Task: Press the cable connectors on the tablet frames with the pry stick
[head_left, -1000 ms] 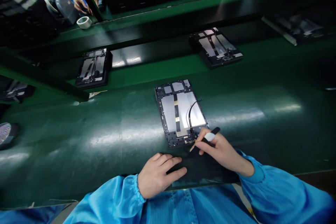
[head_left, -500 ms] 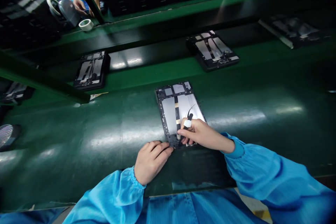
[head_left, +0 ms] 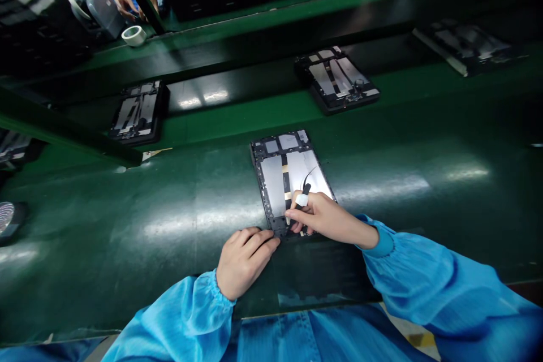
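An opened tablet lies on the green bench, its silver inner plates and a dark flex cable with gold-coloured patches facing up. My left hand rests at its lower left corner, fingers extended and fingertips touching the edge. Over the lower part of the tablet, my right hand pinches a slim black hand tool that slants down toward the bottom edge. The tool's tip is hidden by my fingers. A white wrap sits on one finger of that hand. A thin black wire curves up beside the tool.
Behind the bench, other opened tablets lie along a lane. A green post slants in from the left. A tape roll sits on the far ledge near a co-worker's hands. A round shiny object lies at the left edge.
The background, with the tablets in the lane and the tape roll, has shifted slightly left in view. Both my hands and the tablet in front of me stay almost in place.
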`<state>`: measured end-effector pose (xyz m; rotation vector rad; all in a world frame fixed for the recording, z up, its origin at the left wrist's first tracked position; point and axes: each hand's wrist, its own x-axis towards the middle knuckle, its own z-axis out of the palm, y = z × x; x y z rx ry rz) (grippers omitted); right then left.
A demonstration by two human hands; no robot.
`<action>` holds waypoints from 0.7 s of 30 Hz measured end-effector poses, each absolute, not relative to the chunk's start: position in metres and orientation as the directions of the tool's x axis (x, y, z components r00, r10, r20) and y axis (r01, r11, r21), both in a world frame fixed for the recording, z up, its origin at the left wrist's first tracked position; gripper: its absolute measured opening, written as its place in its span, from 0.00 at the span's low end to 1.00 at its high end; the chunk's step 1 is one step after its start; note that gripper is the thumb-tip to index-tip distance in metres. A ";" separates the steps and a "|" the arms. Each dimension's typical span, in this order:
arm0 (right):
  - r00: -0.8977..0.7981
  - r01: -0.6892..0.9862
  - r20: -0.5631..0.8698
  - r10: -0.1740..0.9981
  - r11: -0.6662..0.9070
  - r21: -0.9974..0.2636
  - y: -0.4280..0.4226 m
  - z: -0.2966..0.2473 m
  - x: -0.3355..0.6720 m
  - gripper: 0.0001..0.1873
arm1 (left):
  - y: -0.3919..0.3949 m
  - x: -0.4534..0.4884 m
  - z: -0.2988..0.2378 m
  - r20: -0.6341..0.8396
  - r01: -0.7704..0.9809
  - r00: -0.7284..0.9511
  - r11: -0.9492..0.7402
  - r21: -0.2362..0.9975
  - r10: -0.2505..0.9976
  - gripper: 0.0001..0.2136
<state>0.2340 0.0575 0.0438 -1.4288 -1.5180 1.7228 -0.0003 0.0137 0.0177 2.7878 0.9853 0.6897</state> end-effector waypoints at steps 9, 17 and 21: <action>-0.376 0.300 -0.403 0.834 -0.302 -0.905 0.059 0.047 0.233 0.08 | 0.013 0.000 0.021 0.381 0.564 0.720 -0.809 0.167 0.580 0.12; -0.301 0.269 -0.345 0.889 -0.268 -0.925 0.050 0.042 0.249 0.11 | 0.010 0.000 0.026 0.313 0.575 0.768 -0.817 0.049 0.559 0.16; -0.244 0.369 -0.217 0.945 -0.117 -0.922 0.035 0.041 0.266 0.12 | 0.009 0.000 0.023 0.306 0.582 0.757 -0.808 0.087 0.578 0.16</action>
